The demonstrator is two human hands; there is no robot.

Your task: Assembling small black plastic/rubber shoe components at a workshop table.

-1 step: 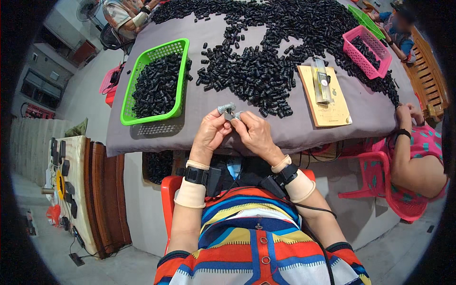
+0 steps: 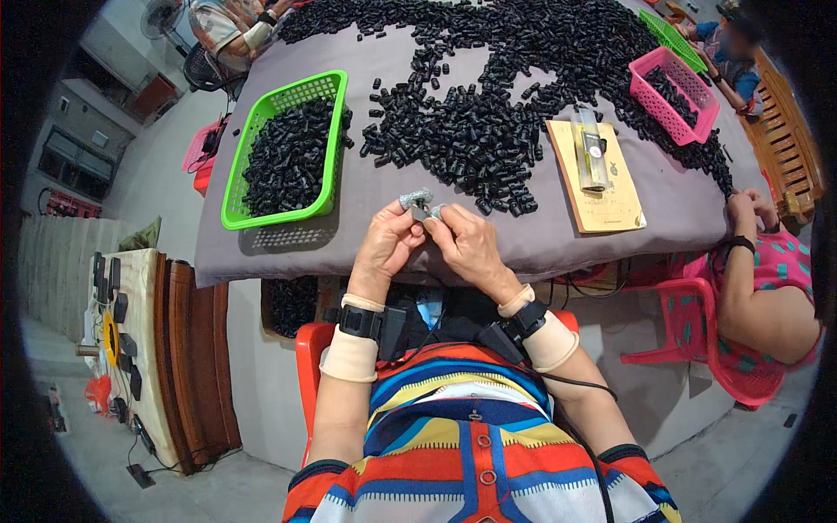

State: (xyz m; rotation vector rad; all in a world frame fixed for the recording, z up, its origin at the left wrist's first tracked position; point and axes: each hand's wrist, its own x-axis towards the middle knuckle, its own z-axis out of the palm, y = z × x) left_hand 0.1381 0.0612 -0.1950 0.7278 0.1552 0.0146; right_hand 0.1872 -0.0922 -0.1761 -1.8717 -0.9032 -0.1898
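Note:
My left hand (image 2: pixel 391 242) and my right hand (image 2: pixel 469 248) meet at the front edge of the cloth-covered table (image 2: pixel 384 78). Their fingertips pinch a small black plastic part (image 2: pixel 421 210), mostly covered by the fingers. Greyish wrapping shows on a fingertip of each hand. Just beyond lies a large heap of similar short black cylindrical parts (image 2: pixel 484 144). To the left of my hands stands a bright green basket (image 2: pixel 338 131) filled with such black parts.
A tan booklet (image 2: pixel 610 218) with a clear tube-like object (image 2: pixel 593 161) on it lies to the right. Farther right stands a pink basket (image 2: pixel 641 65) holding black parts. Co-workers sit at the table's right and far left. A wooden-sided stand (image 2: pixel 179 349) is on my left.

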